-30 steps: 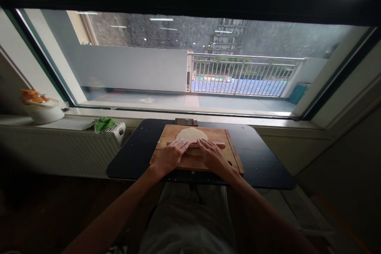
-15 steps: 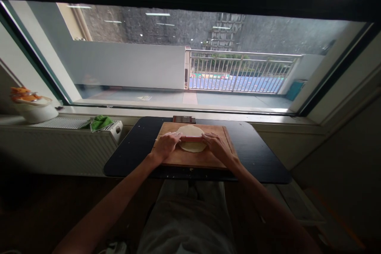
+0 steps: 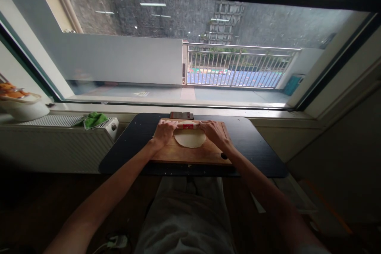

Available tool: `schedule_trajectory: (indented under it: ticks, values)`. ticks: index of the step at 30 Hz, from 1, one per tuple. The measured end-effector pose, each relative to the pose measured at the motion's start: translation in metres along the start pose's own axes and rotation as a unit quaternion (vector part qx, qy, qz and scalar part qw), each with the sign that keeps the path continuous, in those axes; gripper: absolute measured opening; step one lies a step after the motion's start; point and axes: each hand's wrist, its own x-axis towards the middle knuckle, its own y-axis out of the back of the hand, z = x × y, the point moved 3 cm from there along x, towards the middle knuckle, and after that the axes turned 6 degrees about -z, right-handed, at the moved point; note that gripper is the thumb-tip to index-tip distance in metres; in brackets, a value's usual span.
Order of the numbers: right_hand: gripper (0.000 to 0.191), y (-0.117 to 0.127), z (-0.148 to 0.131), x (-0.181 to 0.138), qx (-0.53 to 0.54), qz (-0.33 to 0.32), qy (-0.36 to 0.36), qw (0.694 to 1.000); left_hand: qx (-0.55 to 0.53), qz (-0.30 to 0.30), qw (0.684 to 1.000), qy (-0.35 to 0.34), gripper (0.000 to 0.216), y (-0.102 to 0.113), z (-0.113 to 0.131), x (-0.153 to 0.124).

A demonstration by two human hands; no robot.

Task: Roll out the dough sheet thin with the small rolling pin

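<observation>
A flat, round sheet of dough (image 3: 190,139) lies on a wooden cutting board (image 3: 181,154). Across its far part rests a rolling pin (image 3: 188,126) with a red patch in the middle. My left hand (image 3: 165,130) is closed over the pin's left end, and my right hand (image 3: 212,130) over its right end. Both hands hide the tips of the pin. The dough's far edge is mostly covered by the pin.
The board sits on a dark table (image 3: 256,147). At its back edge lies a dark flat phone-like object (image 3: 181,115). To the left stand a white radiator (image 3: 65,143), a green cloth (image 3: 94,120) and a white pot (image 3: 24,107). A window lies ahead.
The rolling pin has moved away from me, from the dough's middle to its far part, with both hands on it. The pin has turned, showing its red patch. The camera view has shifted slightly.
</observation>
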Motion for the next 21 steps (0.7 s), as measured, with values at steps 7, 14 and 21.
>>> schedule_trajectory:
  ticks: [7,14,21]
  values:
    - [0.049,0.001,-0.002,0.02,-0.035,-0.005,-0.043,0.998,0.006,-0.023,0.999,0.031,0.03,-0.005,-0.008,0.027]
    - [0.045,-0.002,0.004,0.036,-0.026,-0.015,-0.065,0.997,0.0,-0.044,0.998,0.041,0.03,-0.001,-0.012,0.047]
    - [0.039,-0.003,0.006,0.022,0.017,-0.024,-0.024,0.999,-0.045,-0.015,0.999,0.006,0.033,-0.005,-0.016,0.031]
